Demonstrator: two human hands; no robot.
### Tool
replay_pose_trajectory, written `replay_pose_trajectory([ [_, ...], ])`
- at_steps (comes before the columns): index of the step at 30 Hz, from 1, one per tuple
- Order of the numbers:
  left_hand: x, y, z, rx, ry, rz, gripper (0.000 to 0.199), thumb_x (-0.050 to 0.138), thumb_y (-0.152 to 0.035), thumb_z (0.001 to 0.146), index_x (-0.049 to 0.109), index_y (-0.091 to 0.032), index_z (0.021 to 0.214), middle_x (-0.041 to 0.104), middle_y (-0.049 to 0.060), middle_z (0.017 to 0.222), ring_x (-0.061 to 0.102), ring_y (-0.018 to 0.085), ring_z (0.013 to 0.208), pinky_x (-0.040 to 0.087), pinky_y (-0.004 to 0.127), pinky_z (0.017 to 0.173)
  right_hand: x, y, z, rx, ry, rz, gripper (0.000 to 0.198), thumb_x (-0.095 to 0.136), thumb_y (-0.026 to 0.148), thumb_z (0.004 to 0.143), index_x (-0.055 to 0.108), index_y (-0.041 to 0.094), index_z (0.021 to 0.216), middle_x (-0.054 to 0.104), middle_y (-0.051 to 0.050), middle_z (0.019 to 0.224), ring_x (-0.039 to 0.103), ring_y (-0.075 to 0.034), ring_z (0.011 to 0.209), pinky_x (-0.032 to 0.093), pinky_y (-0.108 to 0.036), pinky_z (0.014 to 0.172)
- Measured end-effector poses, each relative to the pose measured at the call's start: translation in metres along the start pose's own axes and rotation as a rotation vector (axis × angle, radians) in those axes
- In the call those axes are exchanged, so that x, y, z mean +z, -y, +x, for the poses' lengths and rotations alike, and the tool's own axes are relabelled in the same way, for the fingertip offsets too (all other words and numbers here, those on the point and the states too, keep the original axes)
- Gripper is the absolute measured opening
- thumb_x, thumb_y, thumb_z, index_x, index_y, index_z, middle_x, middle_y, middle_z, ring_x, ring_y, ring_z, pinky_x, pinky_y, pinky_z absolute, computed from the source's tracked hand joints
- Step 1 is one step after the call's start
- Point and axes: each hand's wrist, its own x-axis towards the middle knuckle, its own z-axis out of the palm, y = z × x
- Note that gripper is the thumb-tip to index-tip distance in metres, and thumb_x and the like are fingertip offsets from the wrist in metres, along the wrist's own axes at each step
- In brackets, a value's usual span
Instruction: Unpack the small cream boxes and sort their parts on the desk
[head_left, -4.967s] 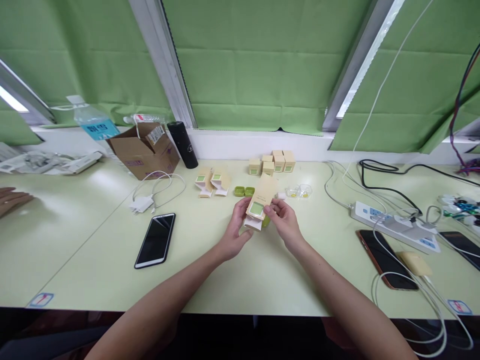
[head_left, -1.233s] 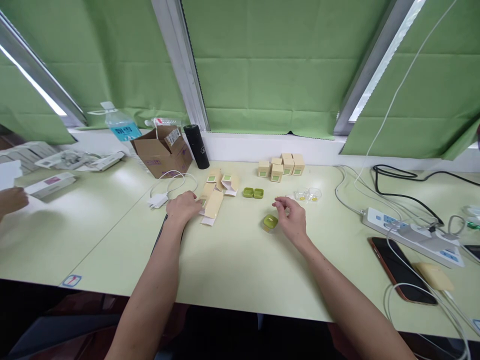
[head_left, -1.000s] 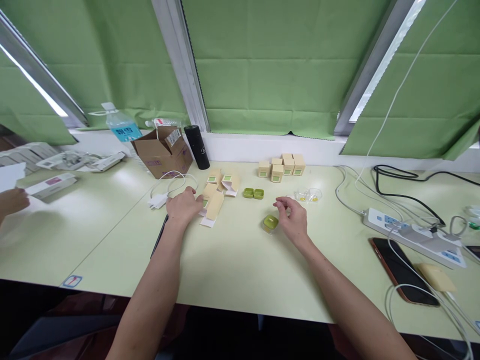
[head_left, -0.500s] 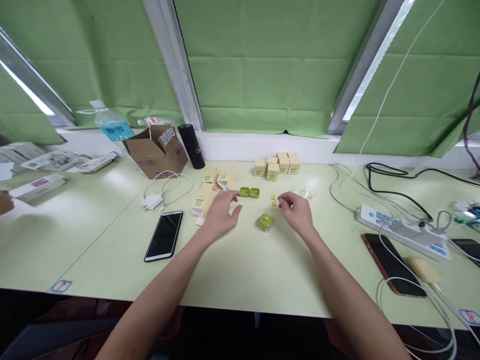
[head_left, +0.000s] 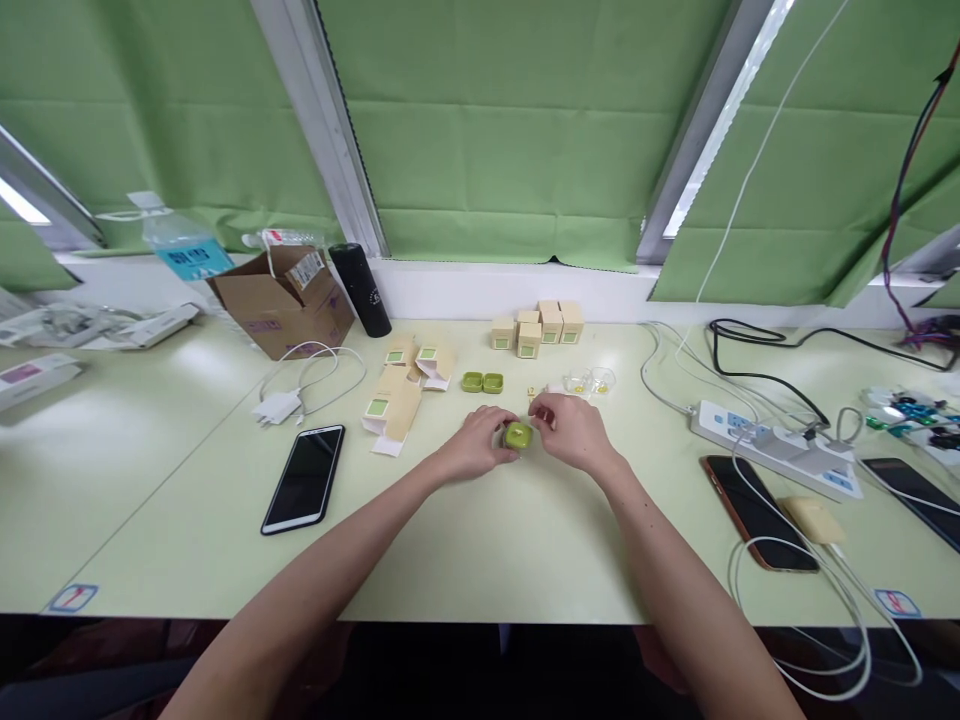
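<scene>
A small square container with a green lid (head_left: 518, 435) stands on the table between my hands. My left hand (head_left: 478, 446) grips it from the left, thumb in front and fingers behind. My right hand (head_left: 571, 430) is close at its right side, fingertips pinched together; whatever is in the pinch is too small to make out. Just behind my right fingers lies a tiny yellow piece (head_left: 531, 393), partly hidden. Two open green square trays (head_left: 482, 382) sit side by side farther back. Beyond my right hand are small clear plastic cases (head_left: 589, 381) with yellow bits inside.
Opened cream cartons (head_left: 394, 405) lie at left, and several small closed boxes (head_left: 550, 325) stand at the back. A phone (head_left: 304, 478), a charger (head_left: 277, 407), a brown carton (head_left: 289, 305) and a black flask (head_left: 361, 290) are leftward. A power strip (head_left: 772, 450) with cables lies right.
My left hand has moved right from beside the cartons and taken hold of the green-lidded container. My right hand has come nearer to it, still pinched. The view has turned slightly right.
</scene>
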Motion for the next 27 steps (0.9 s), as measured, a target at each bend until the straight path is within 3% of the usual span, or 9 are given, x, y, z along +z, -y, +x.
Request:
replay_pose_trajectory([
  [5, 0.012, 0.010, 0.004, -0.025, -0.158, 0.039, 0.039, 0.080, -0.037, 0.078, 0.069, -0.023, 0.112, 0.070, 0.008, 0.110, 0.061, 0.032, 0.111, 0.045, 0.045, 0.100, 0.009, 0.008, -0.001, -0.078, 0.008, 0.052, 0.012, 0.068, 0.022, 0.088, 0.071, 0.027, 0.099, 0.076, -0.004, 0.107, 0.067, -0.024, 0.100, 0.042, -0.031, 0.067],
  [11, 0.018, 0.015, 0.003, -0.039, -0.157, 0.108, 0.038, 0.079, -0.037, 0.082, 0.067, -0.023, 0.115, 0.069, 0.008, 0.113, 0.060, 0.032, 0.115, 0.043, 0.044, 0.100, 0.025, 0.005, 0.002, -0.084, -0.002, 0.073, 0.013, 0.061, 0.013, 0.092, 0.066, 0.025, 0.090, 0.076, -0.005, 0.106, 0.067, -0.023, 0.099, 0.043, -0.031, 0.071],
  [19, 0.017, 0.008, 0.003, -0.039, -0.159, 0.182, 0.036, 0.076, -0.034, 0.085, 0.067, -0.022, 0.118, 0.070, 0.009, 0.113, 0.060, 0.032, 0.113, 0.043, 0.042, 0.095, 0.034, -0.001, 0.004, -0.073, 0.051, 0.180, 0.015, 0.048, 0.013, 0.096, 0.056, 0.025, 0.094, 0.079, -0.003, 0.110, 0.071, -0.021, 0.091, 0.045, -0.031, 0.071],
  [22, 0.017, 0.007, 0.004, -0.060, -0.144, 0.220, 0.031, 0.073, -0.035, 0.088, 0.067, -0.019, 0.114, 0.070, 0.009, 0.110, 0.061, 0.031, 0.111, 0.043, 0.041, 0.093, 0.033, 0.001, 0.004, -0.092, -0.025, 0.275, 0.012, 0.047, 0.017, 0.098, 0.055, 0.025, 0.096, 0.079, -0.005, 0.109, 0.071, -0.021, 0.089, 0.048, -0.032, 0.074],
  [25, 0.019, 0.006, 0.004, -0.090, -0.146, 0.218, 0.030, 0.073, -0.036, 0.088, 0.067, -0.018, 0.111, 0.070, 0.009, 0.107, 0.061, 0.031, 0.111, 0.043, 0.042, 0.095, 0.030, 0.003, 0.005, -0.113, -0.193, 0.556, 0.007, 0.049, 0.029, 0.101, 0.053, 0.026, 0.096, 0.078, -0.006, 0.112, 0.072, -0.021, 0.095, 0.054, -0.036, 0.083],
  [27, 0.019, 0.007, 0.003, -0.098, -0.158, 0.191, 0.034, 0.076, -0.036, 0.085, 0.066, -0.020, 0.114, 0.070, 0.009, 0.111, 0.060, 0.032, 0.114, 0.042, 0.044, 0.098, 0.028, 0.003, 0.007, -0.081, -0.280, 0.753, 0.015, 0.054, 0.039, 0.100, 0.054, 0.026, 0.094, 0.078, -0.006, 0.109, 0.072, -0.021, 0.095, 0.056, -0.037, 0.086],
])
